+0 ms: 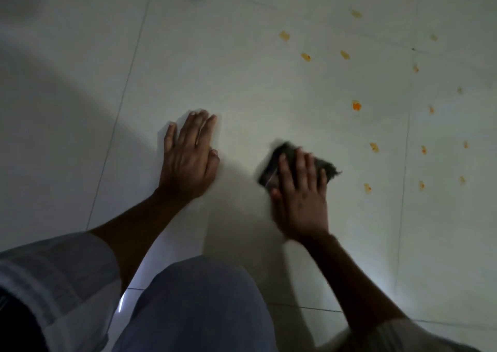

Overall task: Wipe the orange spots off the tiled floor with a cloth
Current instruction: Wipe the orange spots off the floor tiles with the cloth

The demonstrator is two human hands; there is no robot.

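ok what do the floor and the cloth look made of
Floor: likely glazed ceramic tile, pale and semi-glossy; thin grout lines and soft reflections show. Cloth: seemingly dark fabric, matte, frayed at one edge; blur leaves it uncertain.

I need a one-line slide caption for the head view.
Right hand presses a dark cloth on the tiled floor; left hand flat beside it, orange spots ahead.

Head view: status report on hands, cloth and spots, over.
Left hand flat on pale tiled floor. Right hand presses dark grey cloth, blurred. Orange spots lie right of cloth, not yet wiped. Nothing lies between them.
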